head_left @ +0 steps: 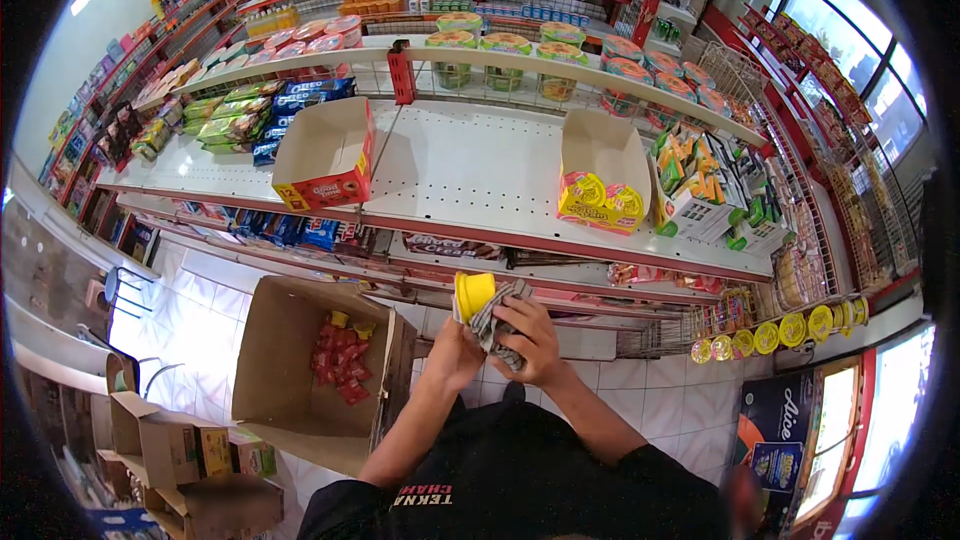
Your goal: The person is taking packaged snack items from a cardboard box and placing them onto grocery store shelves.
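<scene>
In front of my body, my left hand (455, 352) is closed round the lower part of a small yellow plastic cup (476, 292), tilted on its side. A grey striped cloth (497, 325) is bunched in my right hand (536, 342), pressed against the cup's side. Below left of my hands stands a deep open cardboard box (275, 360), with red packets (340, 362) and a few yellow cups (362, 330) inside it. On the white shelf (465, 165) ahead sits an open yellow-and-pink display box (600, 202).
An open red display box (345, 188) stands on the shelf's left half, beside blue and green biscuit packs (235, 120). White-and-green cartons (705, 205) fill the right end. Yellow-lidded cups (766, 337) hang at the rack's lower right. More cartons (155, 440) stand at lower left.
</scene>
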Tool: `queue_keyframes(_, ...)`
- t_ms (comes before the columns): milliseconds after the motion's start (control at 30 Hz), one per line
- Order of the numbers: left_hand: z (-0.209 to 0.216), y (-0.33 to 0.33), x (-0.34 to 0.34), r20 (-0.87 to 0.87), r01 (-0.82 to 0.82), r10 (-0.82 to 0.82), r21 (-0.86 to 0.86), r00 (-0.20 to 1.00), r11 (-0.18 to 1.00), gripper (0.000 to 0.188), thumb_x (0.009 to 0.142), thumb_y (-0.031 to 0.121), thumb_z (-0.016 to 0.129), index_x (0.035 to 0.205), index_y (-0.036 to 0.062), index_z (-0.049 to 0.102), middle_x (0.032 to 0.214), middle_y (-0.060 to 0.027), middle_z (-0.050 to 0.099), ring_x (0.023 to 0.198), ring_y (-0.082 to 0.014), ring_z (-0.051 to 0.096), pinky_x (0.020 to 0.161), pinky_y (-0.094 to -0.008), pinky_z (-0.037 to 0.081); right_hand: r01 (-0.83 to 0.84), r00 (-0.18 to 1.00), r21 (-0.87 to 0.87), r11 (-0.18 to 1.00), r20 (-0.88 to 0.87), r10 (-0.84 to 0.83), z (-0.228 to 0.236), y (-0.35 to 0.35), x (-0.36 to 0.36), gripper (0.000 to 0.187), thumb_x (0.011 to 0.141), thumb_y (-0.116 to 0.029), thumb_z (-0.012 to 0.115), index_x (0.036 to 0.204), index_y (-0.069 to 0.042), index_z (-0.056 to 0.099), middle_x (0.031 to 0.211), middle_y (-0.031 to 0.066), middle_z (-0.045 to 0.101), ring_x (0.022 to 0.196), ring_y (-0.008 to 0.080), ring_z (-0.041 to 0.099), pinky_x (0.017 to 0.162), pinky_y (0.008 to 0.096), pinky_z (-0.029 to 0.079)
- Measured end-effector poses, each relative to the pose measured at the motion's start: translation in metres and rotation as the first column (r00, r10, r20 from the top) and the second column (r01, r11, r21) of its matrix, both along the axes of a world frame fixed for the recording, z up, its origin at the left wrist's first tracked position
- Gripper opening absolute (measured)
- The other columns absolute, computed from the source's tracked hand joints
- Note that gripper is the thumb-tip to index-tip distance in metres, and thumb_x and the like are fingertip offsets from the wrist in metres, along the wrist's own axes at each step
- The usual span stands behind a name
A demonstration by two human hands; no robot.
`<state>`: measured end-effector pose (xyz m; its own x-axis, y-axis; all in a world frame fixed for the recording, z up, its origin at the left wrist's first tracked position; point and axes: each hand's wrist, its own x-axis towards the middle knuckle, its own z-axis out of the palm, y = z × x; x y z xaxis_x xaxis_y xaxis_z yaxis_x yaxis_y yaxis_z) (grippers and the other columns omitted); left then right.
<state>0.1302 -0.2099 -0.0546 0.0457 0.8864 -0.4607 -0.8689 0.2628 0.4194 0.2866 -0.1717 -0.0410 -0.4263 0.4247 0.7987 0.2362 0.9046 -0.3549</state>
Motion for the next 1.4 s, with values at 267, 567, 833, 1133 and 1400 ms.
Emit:
queue_keyframes(267,-0.002,-0.006,-0.033,-0.31,0.246,-0.148,0.305,0.939,0.92,0.047,0.095,0.014,0.065,0.139,0.0083,0.049,0.114,-0.0016,0.064,0.097,-0.0102,0.062,0.08,-0.0257,0.052,-0.002,0.989,-0.152,0.988,-0.144,-0.02,0.03,-0.01,-0.008,0.028,0.083,-0.016,0.07,0.107,-0.004,0.064,0.122,0.0171,0.066,0.112,0.0357,0.063,0.094,0.0458,0.049)
queue_keyframes(567,0.012,-0.009,-0.068,-0.513,0.31,-0.039,0.454,0.858,0.835,0.054,0.089,0.004,0.071,0.138,0.002,0.048,0.121,-0.0049,0.061,0.11,-0.0118,0.057,0.095,-0.0282,0.046,-0.171,0.953,-0.864,0.474,-0.267,-0.144,0.034,-0.016,-0.028,0.035,0.091,-0.012,0.066,0.122,0.002,0.06,0.113,0.0062,0.065,0.102,0.013,0.059,0.091,0.0308,0.048)
queue_keyframes(833,-0.01,-0.026,-0.058,-0.491,-0.034,0.238,0.388,0.838,0.921,0.047,0.102,0.028,0.058,0.137,-0.0013,0.052,0.127,-0.0089,0.061,0.108,-0.0135,0.059,0.089,-0.0279,0.049,0.013,0.984,-0.381,0.924,-0.16,-0.08,0.031,-0.03,-0.063,0.037,0.081,-0.014,0.075,0.112,0.002,0.064,0.115,0.0181,0.064,0.103,0.0304,0.063,0.092,0.0389,0.048)
queue_keyframes(1133,-0.006,-0.038,-0.092,-0.58,0.202,0.152,0.499,0.8,0.842,0.052,0.087,0.007,0.07,0.136,-0.0031,0.055,0.138,-0.0118,0.051,0.128,-0.0201,0.049,0.109,-0.0314,0.036,-0.06,0.947,-0.748,0.661,-0.251,-0.199,0.034,-0.039,-0.081,0.027,0.087,-0.016,0.07,0.107,0.003,0.066,0.108,0.0123,0.065,0.097,0.0226,0.062,0.084,0.0342,0.048)
queue_keyframes(1400,-0.008,-0.04,-0.096,-0.555,0.05,0.239,0.454,0.796,0.889,0.04,0.098,0.02,0.063,0.128,-0.0049,0.058,0.119,-0.0091,0.064,0.104,-0.0154,0.062,0.092,-0.0287,0.05,0.024,0.96,-0.715,0.698,-0.178,-0.215,0.035,-0.044,-0.095,0.027,0.09,-0.016,0.067,0.11,0.002,0.066,0.111,0.0123,0.063,0.101,0.0233,0.062,0.086,0.0336,0.048)
